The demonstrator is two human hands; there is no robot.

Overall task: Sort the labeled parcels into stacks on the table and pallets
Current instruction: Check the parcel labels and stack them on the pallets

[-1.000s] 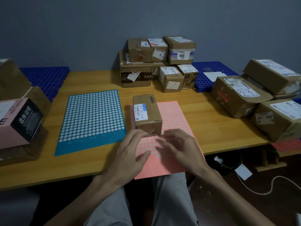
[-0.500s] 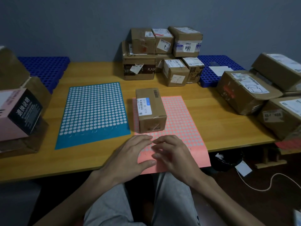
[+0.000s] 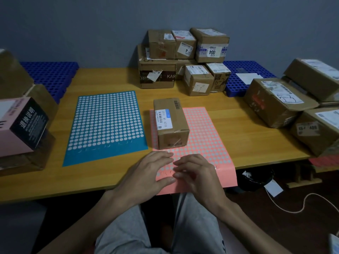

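Left hand: the left hand (image 3: 146, 176) is laid flat, fingers nearly straight and thumb stretched to the right, pressing on the near end of the sheet; nothing is held in it.
Right hand: the right hand (image 3: 199, 174) is set just beside the left, its fingers bent and its fingertips brought down onto the sheet next to the left thumb; whether a sticker is pinched cannot be told.
Sheet under the hands: a pink paper sheet of round grey stickers (image 3: 205, 140) is spread on the table, its near edge hanging over the table edge.
Parcel: a small brown cardboard parcel with a blue-and-white barcode label (image 3: 170, 123) is stood on the far left part of the pink sheet, just beyond the fingertips and not touched.
Second sheet: a teal paper sheet of white round stickers (image 3: 108, 125) is laid flat just left of the parcel.
Table: a long wooden table (image 3: 238, 136) carries both sheets.
Back stack: brown labelled cartons (image 3: 185, 46) are piled against the wall.
Pallets: a blue plastic grid pallet (image 3: 236, 70) is seen at the back right, another (image 3: 49, 74) at the back left.
Right side: larger brown parcels (image 3: 275, 105) are stacked there.
Left side: a pink-and-black printed box (image 3: 20, 123) is set on brown cartons.
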